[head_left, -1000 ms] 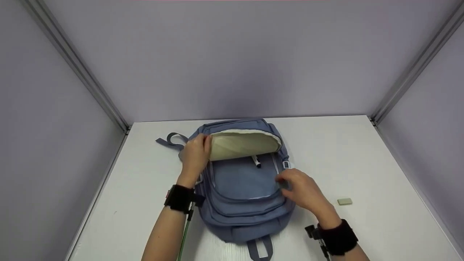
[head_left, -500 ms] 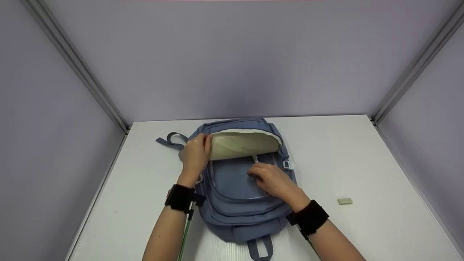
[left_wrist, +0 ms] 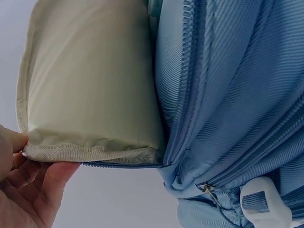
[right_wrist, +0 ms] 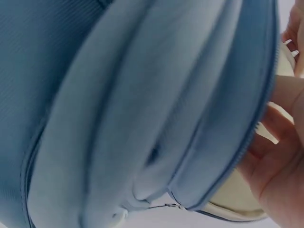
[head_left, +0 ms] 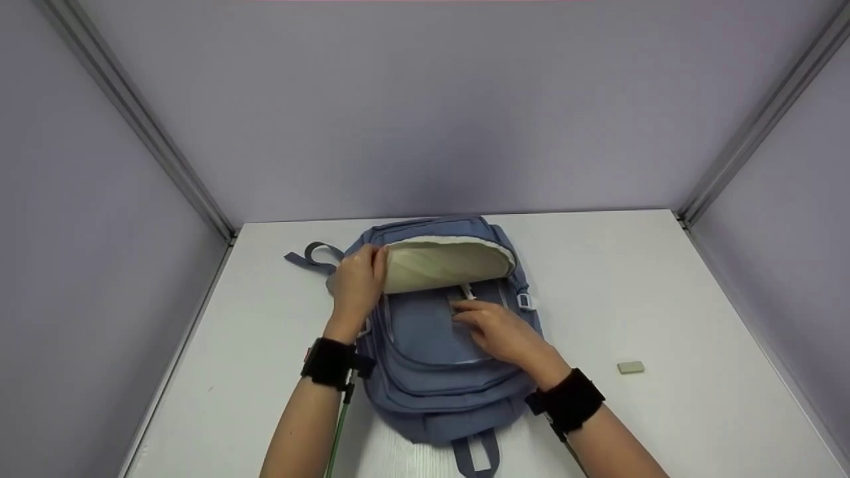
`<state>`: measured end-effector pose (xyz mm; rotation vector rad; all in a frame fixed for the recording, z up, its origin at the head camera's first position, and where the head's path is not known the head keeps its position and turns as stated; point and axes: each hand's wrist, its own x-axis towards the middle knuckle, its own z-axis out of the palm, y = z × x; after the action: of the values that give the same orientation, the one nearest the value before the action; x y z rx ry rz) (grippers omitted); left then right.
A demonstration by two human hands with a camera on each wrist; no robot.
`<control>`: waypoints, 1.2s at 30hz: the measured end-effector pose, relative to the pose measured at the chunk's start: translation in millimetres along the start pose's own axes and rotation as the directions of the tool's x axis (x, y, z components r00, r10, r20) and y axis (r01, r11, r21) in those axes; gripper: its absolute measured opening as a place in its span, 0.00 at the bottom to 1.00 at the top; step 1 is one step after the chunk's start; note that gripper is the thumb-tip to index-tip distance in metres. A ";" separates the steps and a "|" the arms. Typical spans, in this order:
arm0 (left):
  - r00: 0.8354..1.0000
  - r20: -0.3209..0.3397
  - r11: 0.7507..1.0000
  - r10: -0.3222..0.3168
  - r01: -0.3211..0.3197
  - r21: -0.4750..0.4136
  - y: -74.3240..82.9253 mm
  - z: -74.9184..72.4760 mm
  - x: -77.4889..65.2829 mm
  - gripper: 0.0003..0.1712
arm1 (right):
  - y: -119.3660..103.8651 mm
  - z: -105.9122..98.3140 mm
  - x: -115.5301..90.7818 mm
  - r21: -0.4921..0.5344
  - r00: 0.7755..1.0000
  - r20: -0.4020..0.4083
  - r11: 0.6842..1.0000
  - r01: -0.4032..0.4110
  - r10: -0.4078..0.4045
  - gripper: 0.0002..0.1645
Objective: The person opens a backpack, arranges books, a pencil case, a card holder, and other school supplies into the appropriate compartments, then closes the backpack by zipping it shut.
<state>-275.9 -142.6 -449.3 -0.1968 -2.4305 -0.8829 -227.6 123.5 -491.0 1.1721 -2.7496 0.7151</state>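
Observation:
A blue backpack point(head_left: 458, 405) lies on the white table, its front compartment unzipped. My left hand point(head_left: 358, 279) pinches the left edge of the turned-back flap point(head_left: 445, 265), whose cream lining shows; the left wrist view has thumb and fingers point(left_wrist: 52, 185) on its piped rim. Over the open compartment reaches my right hand point(head_left: 501, 328), fingers extended and thumb apart. Just beyond its fingertips is a small grey-green flat piece point(head_left: 455, 297), partly hidden. Close by, a white marker point(head_left: 467, 291) pokes out from under the flap. In the right wrist view, the compartment's zipped edge partly covers the fingers.
A small pale green block point(head_left: 631, 367) lies on the table point(head_left: 664, 285) to the right of the backpack. One strap point(head_left: 312, 259) trails off at the upper left, another strap point(head_left: 477, 455) toward the front. Grey walls point(head_left: 425, 119) enclose the back and sides.
My right hand has moved left and up from the backpack's right edge into the compartment; the grey piece it held now lies past its loosened fingertips. My left hand keeps still on the flap.

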 end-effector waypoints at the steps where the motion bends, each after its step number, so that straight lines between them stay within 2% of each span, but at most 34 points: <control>1: 1.000 0.001 1.000 -0.002 0.002 0.007 0.2 -0.3 0.0 0.16 | -0.7 -2.2 -1.2 0.003 1.000 0.002 1.000 -0.010 0.010 0.19; 4: 1.000 0.003 1.000 -0.005 0.005 0.011 0.4 -0.4 -0.3 0.16 | -2.9 -9.9 -6.1 0.003 0.999 -0.008 0.999 -0.045 0.045 0.20; 8: 1.000 0.000 1.000 0.007 -0.007 0.000 0.4 -0.7 -0.2 0.16 | -4.9 -22.0 -14.9 -0.013 0.990 -0.095 0.994 -0.108 0.107 0.20; 12: 1.000 0.003 1.000 0.025 -0.025 -0.013 1.2 -1.1 0.2 0.16 | -1.6 -34.0 -29.1 -0.042 0.956 -0.216 0.976 -0.214 0.201 0.20; 16: 1.000 -0.003 0.999 0.031 -0.031 -0.010 0.1 -0.8 -0.2 0.16 | 7.8 -42.5 -49.0 -0.045 0.896 -0.298 0.932 -0.359 0.331 0.20; 20: 1.000 -0.021 1.000 0.019 -0.019 0.021 -0.7 -0.4 -0.6 0.16 | 20.0 -46.9 -70.8 -0.008 0.819 -0.305 0.859 -0.512 0.486 0.20; 23: 1.000 -0.023 0.999 0.010 -0.009 0.032 -0.1 -0.2 -0.9 0.16 | 29.8 -48.6 -87.6 0.006 0.764 -0.271 0.795 -0.607 0.585 0.19; 26: 1.000 -0.015 1.000 0.008 -0.007 0.027 0.5 0.1 -1.3 0.16 | 40.6 -49.5 -104.8 -0.008 0.719 -0.217 0.735 -0.678 0.661 0.21; 34: 1.000 -0.016 0.999 -0.010 0.011 0.043 0.4 0.3 -1.3 0.16 | 71.3 -50.0 -141.6 -0.060 0.602 -0.065 0.599 -0.798 0.796 0.33; 36: 1.000 -0.012 0.999 -0.011 0.011 0.044 0.5 0.5 -1.3 0.16 | 77.8 -50.7 -148.6 -0.064 0.578 -0.015 0.576 -0.815 0.816 0.35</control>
<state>-274.9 -141.9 -450.0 -0.1615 -2.4399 -0.8323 -182.8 291.6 -511.6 -0.2363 -3.2162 0.6271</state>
